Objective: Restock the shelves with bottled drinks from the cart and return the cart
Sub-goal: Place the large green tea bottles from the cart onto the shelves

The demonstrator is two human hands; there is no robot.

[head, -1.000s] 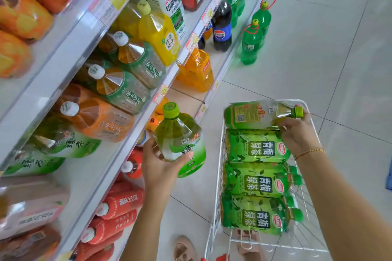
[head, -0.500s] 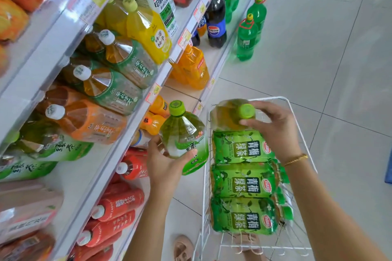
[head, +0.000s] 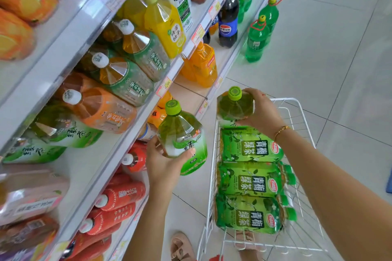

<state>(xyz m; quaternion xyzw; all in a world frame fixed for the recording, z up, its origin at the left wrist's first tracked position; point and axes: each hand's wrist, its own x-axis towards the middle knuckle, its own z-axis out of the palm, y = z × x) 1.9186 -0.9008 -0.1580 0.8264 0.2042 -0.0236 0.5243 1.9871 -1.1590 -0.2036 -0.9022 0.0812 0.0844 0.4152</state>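
My left hand (head: 164, 165) grips a green tea bottle (head: 184, 140) by its belly, upright, in front of the middle shelf (head: 118, 150). My right hand (head: 261, 112) holds a second green tea bottle (head: 234, 108) by its shoulder, cap up, raised above the far end of the white wire cart (head: 297, 116). Three more green tea bottles (head: 250, 184) lie on their sides in the cart, labels up. On the shelf, similar green-labelled bottles (head: 63, 133) lie beside a bare patch of shelf board.
Shelves on the left carry orange, yellow, red and cola bottles. Two green soda bottles (head: 257, 38) stand on the tiled floor beyond the shelf end. My sandalled foot (head: 182, 248) is beside the cart. Open tiled floor (head: 339, 59) lies to the right.
My right hand lifted a bottle lying in the cart's far end and turned it upright, cap towards me. My left hand kept its bottle in front of the shelf.
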